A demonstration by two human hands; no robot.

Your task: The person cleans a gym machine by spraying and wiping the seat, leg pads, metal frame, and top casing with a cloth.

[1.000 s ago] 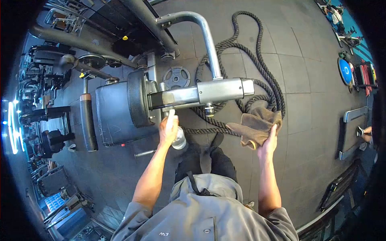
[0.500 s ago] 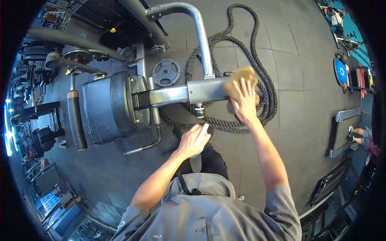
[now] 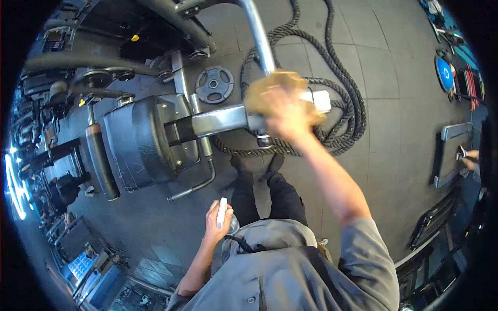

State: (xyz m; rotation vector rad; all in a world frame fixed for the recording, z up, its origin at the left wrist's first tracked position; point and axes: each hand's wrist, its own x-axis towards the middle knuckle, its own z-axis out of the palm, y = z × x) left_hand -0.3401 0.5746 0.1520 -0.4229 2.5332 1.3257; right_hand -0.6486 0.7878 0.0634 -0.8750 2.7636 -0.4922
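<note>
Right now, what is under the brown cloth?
The metal beam runs under the cloth, showing on both sides of it, with rope on the floor below. The stretch between is hidden by cloth and right hand, so its surface there can't be seen.

Black rope point(image 3: 358, 98) looped on tiled floor point(image 3: 386, 166), weight plate point(image 3: 214, 84) flat just left of rope, blue dome point(image 3: 444, 73) upper right, person point(image 3: 471, 157) partly visible at right edge, bright lights point(image 3: 15, 186) far left.
</note>
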